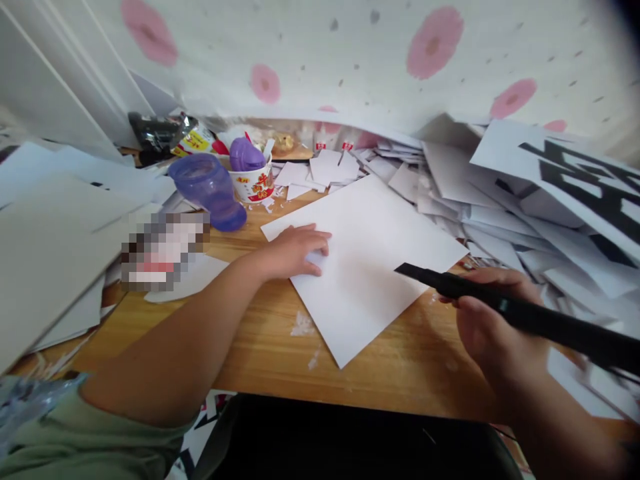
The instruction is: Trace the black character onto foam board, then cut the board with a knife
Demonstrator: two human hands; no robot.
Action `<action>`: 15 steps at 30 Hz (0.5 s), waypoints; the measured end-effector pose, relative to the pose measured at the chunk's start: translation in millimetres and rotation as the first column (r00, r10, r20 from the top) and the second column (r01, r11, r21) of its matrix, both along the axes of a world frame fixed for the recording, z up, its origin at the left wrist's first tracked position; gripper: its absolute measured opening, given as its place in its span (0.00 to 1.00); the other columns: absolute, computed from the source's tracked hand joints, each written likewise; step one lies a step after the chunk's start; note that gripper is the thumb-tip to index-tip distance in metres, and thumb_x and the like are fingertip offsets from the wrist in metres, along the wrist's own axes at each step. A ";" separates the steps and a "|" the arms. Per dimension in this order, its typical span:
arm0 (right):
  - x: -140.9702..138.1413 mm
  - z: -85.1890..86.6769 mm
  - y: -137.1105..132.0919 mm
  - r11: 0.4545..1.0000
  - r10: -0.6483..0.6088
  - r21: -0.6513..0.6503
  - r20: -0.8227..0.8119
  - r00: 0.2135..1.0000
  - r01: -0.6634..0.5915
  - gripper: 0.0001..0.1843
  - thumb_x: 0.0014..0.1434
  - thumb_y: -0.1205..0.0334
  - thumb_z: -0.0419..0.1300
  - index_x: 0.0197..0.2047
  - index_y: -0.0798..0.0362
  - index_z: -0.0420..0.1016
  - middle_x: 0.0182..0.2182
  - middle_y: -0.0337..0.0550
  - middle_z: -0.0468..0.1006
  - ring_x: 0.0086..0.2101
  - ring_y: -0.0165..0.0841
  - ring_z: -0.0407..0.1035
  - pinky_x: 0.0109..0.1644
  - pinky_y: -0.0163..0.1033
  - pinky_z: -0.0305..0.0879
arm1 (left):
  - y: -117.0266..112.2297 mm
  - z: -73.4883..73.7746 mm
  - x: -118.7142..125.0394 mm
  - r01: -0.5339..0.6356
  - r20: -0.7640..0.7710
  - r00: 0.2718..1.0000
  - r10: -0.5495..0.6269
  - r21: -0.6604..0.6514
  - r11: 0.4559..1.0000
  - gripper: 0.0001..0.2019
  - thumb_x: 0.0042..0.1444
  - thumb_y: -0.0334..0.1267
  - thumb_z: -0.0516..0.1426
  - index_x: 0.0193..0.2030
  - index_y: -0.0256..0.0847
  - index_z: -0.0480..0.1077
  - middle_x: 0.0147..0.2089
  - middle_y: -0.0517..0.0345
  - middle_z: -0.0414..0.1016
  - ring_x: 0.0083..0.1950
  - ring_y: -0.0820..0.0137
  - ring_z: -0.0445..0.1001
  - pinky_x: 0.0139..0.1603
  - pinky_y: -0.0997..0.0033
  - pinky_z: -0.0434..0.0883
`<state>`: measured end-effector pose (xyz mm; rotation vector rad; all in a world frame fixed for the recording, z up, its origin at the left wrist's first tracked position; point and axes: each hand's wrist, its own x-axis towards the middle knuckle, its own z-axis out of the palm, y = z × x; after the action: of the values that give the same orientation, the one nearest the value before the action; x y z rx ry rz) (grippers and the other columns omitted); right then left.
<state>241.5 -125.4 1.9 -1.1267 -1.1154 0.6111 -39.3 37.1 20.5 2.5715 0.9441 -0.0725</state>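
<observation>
A white sheet (370, 267), apparently paper or thin board, lies turned cornerwise on the wooden table. My left hand (295, 252) rests on its left edge, palm down, thumb and fingers apart, slightly bent. In my right hand (493, 320) is a long black stick-like tool (530, 320) with a flat, slanted tip. My fingers wrap around its shaft, and the tip hangs over the right part of the sheet, pointing left. What kind of tool it is I cannot tell. Its rear end runs out of view at the right.
White cut pieces (505, 227) are heaped along the right and back. A stack of white sheets (60, 240) fills the left. Behind my left hand stand a purple translucent cup (207, 190) and a paper food tub (253, 181). A blurred-out object (165, 252) lies left.
</observation>
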 end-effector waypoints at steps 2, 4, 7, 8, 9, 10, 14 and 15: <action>-9.4 5.7 8.7 0.987 0.159 -0.016 -0.115 0.981 -0.162 0.18 0.49 0.55 0.68 0.44 0.47 0.74 0.27 0.38 0.77 0.25 0.36 0.73 0.30 0.45 0.71 | 0.5 -4.1 -1.6 -0.002 0.008 1.000 0.002 -0.010 1.000 0.23 0.54 0.45 0.61 0.56 0.49 0.66 0.69 0.59 0.55 0.72 0.55 0.45 0.66 0.44 0.46; -25.0 9.4 17.7 0.956 0.271 -0.078 -0.121 0.955 -0.282 0.19 0.53 0.54 0.65 0.48 0.47 0.73 0.28 0.41 0.79 0.26 0.38 0.75 0.29 0.46 0.72 | 1.5 -6.0 -3.5 0.003 0.008 1.000 -0.003 -0.020 1.000 0.27 0.54 0.48 0.60 0.61 0.53 0.62 0.70 0.61 0.53 0.72 0.55 0.44 0.66 0.40 0.44; -53.5 8.5 29.2 0.929 0.323 -0.211 0.061 0.944 -0.305 0.18 0.53 0.57 0.66 0.47 0.46 0.72 0.31 0.42 0.80 0.30 0.38 0.76 0.34 0.45 0.73 | 3.0 -6.7 -4.6 0.004 0.002 1.000 -0.004 -0.042 0.999 0.26 0.55 0.50 0.59 0.60 0.55 0.62 0.70 0.61 0.52 0.72 0.55 0.42 0.66 0.39 0.42; -62.2 7.0 32.2 0.929 0.321 -0.240 0.150 0.935 -0.281 0.17 0.52 0.59 0.66 0.46 0.46 0.72 0.32 0.41 0.80 0.31 0.37 0.75 0.35 0.43 0.73 | 3.3 -6.7 -4.6 0.003 0.001 1.000 -0.003 -0.051 0.999 0.25 0.55 0.49 0.59 0.60 0.55 0.63 0.71 0.62 0.52 0.72 0.55 0.42 0.66 0.40 0.41; -69.8 5.4 34.8 0.931 0.317 -0.261 0.234 0.919 -0.254 0.16 0.51 0.60 0.67 0.45 0.46 0.72 0.32 0.40 0.79 0.31 0.36 0.75 0.34 0.41 0.72 | 3.5 -6.7 -4.5 -0.002 0.000 1.000 0.002 -0.058 0.998 0.24 0.56 0.48 0.58 0.60 0.55 0.63 0.71 0.62 0.51 0.72 0.55 0.42 0.66 0.40 0.41; -75.8 3.8 37.0 0.932 0.318 -0.272 0.305 0.898 -0.238 0.15 0.51 0.60 0.67 0.43 0.46 0.72 0.32 0.39 0.79 0.30 0.34 0.74 0.33 0.39 0.71 | 3.6 -6.8 -4.3 -0.005 0.002 1.000 0.005 -0.062 0.998 0.24 0.56 0.47 0.58 0.60 0.54 0.63 0.71 0.62 0.51 0.72 0.56 0.41 0.66 0.41 0.40; -85.7 0.6 41.5 0.931 0.346 -0.271 0.449 0.824 -0.244 0.12 0.51 0.63 0.65 0.40 0.46 0.72 0.31 0.37 0.78 0.27 0.31 0.70 0.29 0.35 0.68 | 3.3 -7.4 -4.0 -0.012 0.008 1.000 0.013 -0.070 0.997 0.25 0.56 0.45 0.59 0.61 0.55 0.63 0.71 0.63 0.51 0.72 0.57 0.41 0.66 0.42 0.39; -85.8 0.7 41.7 0.932 0.346 -0.273 0.470 0.812 -0.240 0.13 0.51 0.63 0.65 0.41 0.46 0.72 0.31 0.37 0.78 0.27 0.31 0.71 0.30 0.35 0.68 | 3.2 -7.5 -3.9 -0.014 0.007 1.000 0.015 -0.073 0.997 0.25 0.55 0.45 0.60 0.60 0.55 0.63 0.70 0.62 0.52 0.72 0.57 0.41 0.66 0.41 0.39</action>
<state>155.7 -83.7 2.5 -1.3469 -1.7464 0.6966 -43.3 40.3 13.0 2.4965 0.9401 -0.0918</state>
